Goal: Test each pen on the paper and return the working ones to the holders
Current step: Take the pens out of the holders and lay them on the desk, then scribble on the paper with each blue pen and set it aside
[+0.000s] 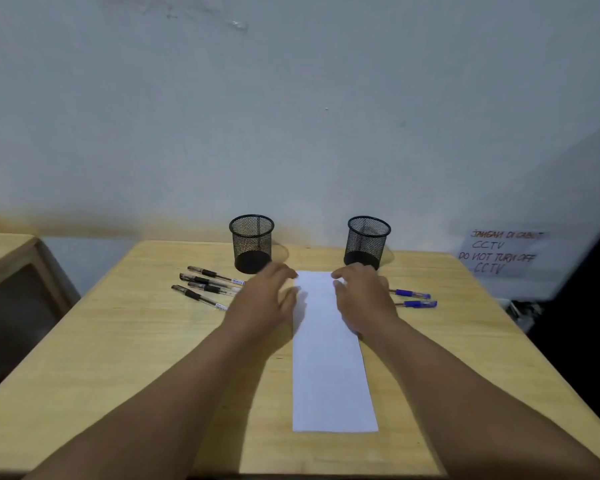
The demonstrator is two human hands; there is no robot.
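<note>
A long white strip of paper [331, 368] lies lengthwise on the wooden table [118, 358]. Two black mesh pen holders stand at the back, the left holder [252, 242] and the right holder [368, 241]; no pens show above their rims. Several black pens [207, 287] lie left of the paper. Two blue pens [414, 298] lie to its right. My left hand [264, 301] hovers at the paper's far left edge, fingers relaxed. My right hand [361, 296] rests over the paper's far right edge, fingers loosely bent, holding nothing.
The table stands against a pale wall. A handwritten notice about CCTV [499, 252] is stuck to the wall at the right. Another wooden table's corner [7, 251] shows at the left. A dark gap lies beyond the table's right edge.
</note>
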